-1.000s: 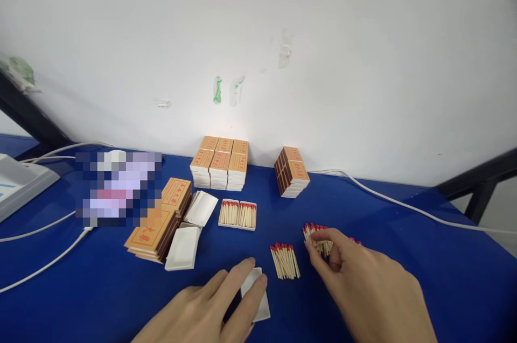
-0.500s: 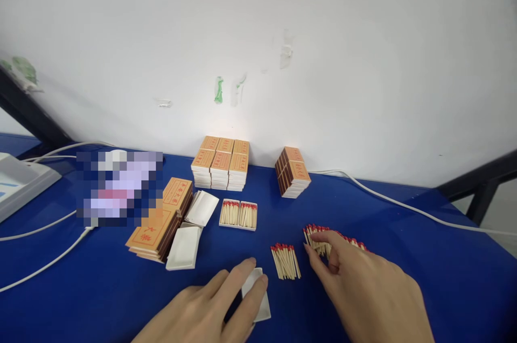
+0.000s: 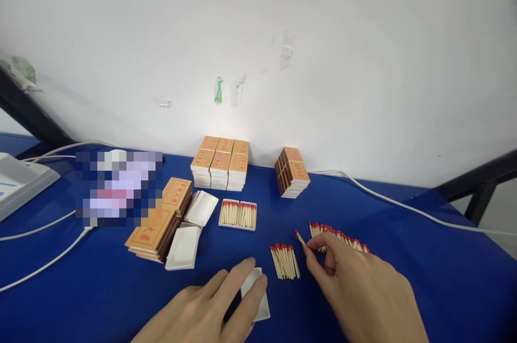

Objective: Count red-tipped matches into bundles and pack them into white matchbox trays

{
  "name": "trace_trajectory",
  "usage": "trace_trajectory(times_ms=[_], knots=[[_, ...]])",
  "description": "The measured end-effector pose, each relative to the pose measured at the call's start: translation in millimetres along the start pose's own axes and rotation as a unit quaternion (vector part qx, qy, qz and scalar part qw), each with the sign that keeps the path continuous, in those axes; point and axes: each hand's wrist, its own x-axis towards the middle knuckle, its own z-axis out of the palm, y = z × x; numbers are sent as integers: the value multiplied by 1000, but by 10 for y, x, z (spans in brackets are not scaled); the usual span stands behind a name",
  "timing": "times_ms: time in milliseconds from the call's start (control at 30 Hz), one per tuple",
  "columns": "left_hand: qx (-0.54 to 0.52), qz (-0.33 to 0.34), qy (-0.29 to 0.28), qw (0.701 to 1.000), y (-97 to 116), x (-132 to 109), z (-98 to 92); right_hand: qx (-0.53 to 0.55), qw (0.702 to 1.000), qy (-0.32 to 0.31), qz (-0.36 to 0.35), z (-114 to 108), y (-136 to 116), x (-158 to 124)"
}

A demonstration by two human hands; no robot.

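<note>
My right hand [image 3: 359, 284] pinches a single match [image 3: 299, 237] between thumb and fingertips, its red head pointing up and left. Just beyond and partly behind that hand lies a loose row of red-headed matches [image 3: 339, 235]. A smaller pile of matches [image 3: 285, 262] lies on the table between my two hands. My left hand [image 3: 214, 305] is closed around a small white matchbox tray [image 3: 262, 308], with two fingers over it; the thumb is mostly hidden. Two trays filled with matches [image 3: 237, 215] stand side by side farther back.
Stacked orange matchbox sleeves [image 3: 151, 230] and white trays [image 3: 182, 249] lie to the left. Matchbox stacks stand by the wall, one wide [image 3: 220, 162] and one narrower [image 3: 291, 172]. A pixelated phone-like object [image 3: 121, 187] and white cables [image 3: 388, 200] lie on the blue table.
My right hand has drawn one match out from the loose row, slightly leftward and toward me. My left hand stays in place on the tray.
</note>
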Motion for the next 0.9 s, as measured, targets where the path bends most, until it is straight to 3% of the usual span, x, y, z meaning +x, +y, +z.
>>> trace_trajectory(times_ms=[333,467,667,900], knots=[[24,17,-5,1000,-9,36,-35,52,998,-39,12,-28,42,17],[22,13,-6,1000,0,27,-12,110,993,-37,-27,56,110,26],[20,12,6,1000,-3,11,6,181,979,-83,-39,179,102,20],[15,17,1,1000,-1,41,-9,173,982,-62,-38,152,115,-12]])
